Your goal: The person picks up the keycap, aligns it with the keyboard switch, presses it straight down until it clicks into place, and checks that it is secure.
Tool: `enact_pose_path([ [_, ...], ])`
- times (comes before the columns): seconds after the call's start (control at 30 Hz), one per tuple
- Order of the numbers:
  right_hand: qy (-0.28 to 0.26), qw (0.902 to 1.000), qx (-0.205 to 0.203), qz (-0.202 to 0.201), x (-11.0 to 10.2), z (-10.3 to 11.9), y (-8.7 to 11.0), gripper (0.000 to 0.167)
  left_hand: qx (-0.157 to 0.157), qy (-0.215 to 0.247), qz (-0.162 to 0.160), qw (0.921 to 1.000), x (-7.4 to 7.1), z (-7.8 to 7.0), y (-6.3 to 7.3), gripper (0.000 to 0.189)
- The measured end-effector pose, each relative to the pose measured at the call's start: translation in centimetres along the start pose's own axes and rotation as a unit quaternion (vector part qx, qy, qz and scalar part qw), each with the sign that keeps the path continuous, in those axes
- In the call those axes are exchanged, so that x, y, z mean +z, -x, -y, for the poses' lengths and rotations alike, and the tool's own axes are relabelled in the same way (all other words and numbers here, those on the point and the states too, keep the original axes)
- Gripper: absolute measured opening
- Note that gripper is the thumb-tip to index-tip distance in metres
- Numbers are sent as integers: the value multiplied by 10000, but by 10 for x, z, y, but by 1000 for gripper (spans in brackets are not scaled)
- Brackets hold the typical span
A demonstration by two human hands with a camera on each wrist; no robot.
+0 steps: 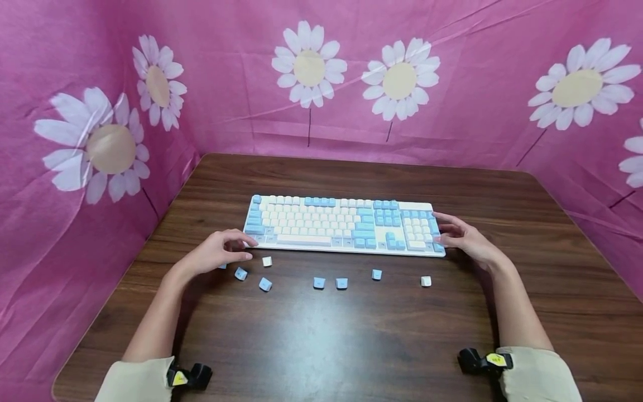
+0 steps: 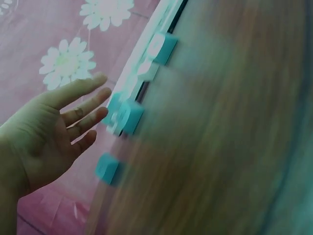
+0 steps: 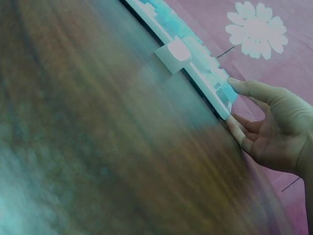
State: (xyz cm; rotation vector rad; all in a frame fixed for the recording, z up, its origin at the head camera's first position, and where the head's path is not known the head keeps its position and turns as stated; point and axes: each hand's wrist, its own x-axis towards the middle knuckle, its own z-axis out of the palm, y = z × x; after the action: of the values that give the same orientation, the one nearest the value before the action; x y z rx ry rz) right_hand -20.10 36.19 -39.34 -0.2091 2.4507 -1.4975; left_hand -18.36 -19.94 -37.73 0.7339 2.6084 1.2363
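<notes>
A white and light-blue keyboard [image 1: 321, 220] lies on the table in the head view. Some spots along its bottom row look grey and without keycaps. My left hand [image 1: 221, 251] is at the keyboard's front left corner, its fingers stretched loosely in the left wrist view; contact is unclear. At the right end, my right hand [image 1: 467, 240] holds the keyboard's edge, thumb on top and other fingers at the side and below in the right wrist view. Loose blue keycaps [image 1: 318, 283] and white keycaps [image 1: 426, 281] lie in front; one blue keycap [image 1: 222, 266] is partly behind my left hand.
The dark wooden table [image 1: 311, 340] has rounded far corners. Behind and beside it hangs a pink cloth [image 1: 231, 72] with white daisies. Black straps with small devices [image 1: 193, 377] sit on both forearms near the sleeves.
</notes>
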Motion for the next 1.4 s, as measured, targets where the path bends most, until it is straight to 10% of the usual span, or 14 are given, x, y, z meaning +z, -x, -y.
enact_pose_path([
  [1.4, -2, 10000, -11, -14, 0, -1, -1, 67, 144, -434, 662, 9968, 27, -3, -23, 20],
])
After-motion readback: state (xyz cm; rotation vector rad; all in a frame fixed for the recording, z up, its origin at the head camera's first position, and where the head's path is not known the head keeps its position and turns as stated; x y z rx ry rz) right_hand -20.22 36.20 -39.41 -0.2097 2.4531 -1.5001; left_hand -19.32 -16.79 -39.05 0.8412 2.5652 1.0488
